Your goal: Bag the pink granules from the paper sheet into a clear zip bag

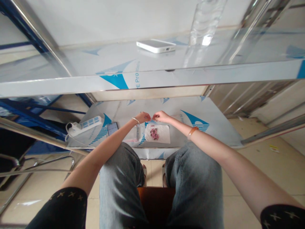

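"Can you make out what the left hand (143,117) and right hand (162,116) have at their fingertips?"

"No, it's too small to tell."

"And those pinkish pieces (154,134) on the white sheet (164,135)?"

"Too tiny and blurred to count or name."

"The dark phone (112,128)?"

"Its screen writing is too small to read."

"What about the bottle (206,24)?"

"The upper edge cuts off its top."

"And the sleeves?"

"The left sleeve (65,208) runs out at the bottom, the right sleeve (283,218) at the lower right corner. The jeans (199,181) partly hide both feet (145,178)."
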`<state>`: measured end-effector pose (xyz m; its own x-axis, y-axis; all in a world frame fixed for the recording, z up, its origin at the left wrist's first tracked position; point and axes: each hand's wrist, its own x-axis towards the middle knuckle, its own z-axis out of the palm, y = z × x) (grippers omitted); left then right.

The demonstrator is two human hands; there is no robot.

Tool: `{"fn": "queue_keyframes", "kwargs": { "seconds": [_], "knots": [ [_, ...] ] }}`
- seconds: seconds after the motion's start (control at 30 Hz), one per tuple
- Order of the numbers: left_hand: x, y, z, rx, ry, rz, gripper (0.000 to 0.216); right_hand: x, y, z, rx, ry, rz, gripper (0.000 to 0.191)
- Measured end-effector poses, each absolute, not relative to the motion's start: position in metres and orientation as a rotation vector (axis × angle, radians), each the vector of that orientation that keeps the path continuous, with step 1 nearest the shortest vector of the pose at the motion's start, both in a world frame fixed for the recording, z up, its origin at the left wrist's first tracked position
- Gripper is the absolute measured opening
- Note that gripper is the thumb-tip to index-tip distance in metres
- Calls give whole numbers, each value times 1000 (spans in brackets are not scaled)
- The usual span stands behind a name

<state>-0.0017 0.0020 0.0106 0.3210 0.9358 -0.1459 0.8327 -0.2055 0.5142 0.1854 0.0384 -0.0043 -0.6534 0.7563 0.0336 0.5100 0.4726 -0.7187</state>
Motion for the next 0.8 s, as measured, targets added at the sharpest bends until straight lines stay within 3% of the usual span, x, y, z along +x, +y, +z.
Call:
{"fn": "queue_keyframes", "kwargs": {
  "seconds": [0.3, 0.8],
  "knots": [
    [8, 3, 12, 2386, 1614, 99, 22, 184, 26, 3, -1179, -2640, 668, 15],
    [19, -7, 25, 2486, 1741, -216, 25, 176, 7, 21, -1297, -2875, 434, 28]
  ]
}}
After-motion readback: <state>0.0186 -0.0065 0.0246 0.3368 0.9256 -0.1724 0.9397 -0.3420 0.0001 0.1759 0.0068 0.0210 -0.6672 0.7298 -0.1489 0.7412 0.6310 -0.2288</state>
